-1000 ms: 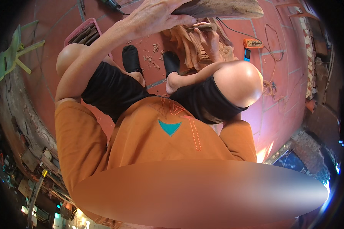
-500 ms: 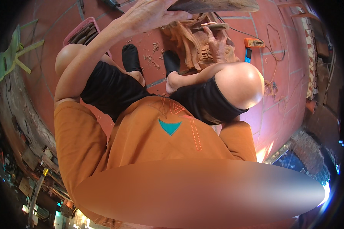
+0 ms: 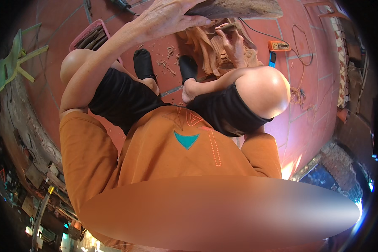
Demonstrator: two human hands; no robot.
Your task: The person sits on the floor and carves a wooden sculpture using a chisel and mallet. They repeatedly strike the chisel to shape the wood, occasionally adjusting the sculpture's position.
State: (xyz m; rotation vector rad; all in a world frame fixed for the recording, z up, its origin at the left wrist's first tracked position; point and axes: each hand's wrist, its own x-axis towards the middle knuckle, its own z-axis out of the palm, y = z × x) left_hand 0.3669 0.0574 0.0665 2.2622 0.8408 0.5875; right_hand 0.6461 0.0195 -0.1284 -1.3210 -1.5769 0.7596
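Fingers (image 3: 200, 20) of the left hand (image 3: 166, 19), head view, are clamped on a thick wooden club (image 3: 243, 9); the thumb lies along its lower side, while the other fingers are largely out of sight. Fingers of the right hand (image 3: 235, 48) are closed on a short wooden handle (image 3: 230, 27), just below the club in the picture; whether club and handle touch cannot be told. Carved wood (image 3: 210, 50) with flowing ridges rests beneath and beside the right hand, ahead of the right foot (image 3: 189, 67). Wood shavings (image 3: 168, 63) are scattered on the red tiled floor (image 3: 308, 84) between this foot and the left foot (image 3: 144, 63), both in dark coverings. To the left, near the left knee (image 3: 77, 63), a pink basket (image 3: 105, 28) holds dark, elongated pieces (image 3: 94, 37). To the right of the carving, an orange power strip (image 3: 278, 45) lies just beside a small blue device (image 3: 272, 59); a loosely looped cord (image 3: 298, 95) lies farther down.
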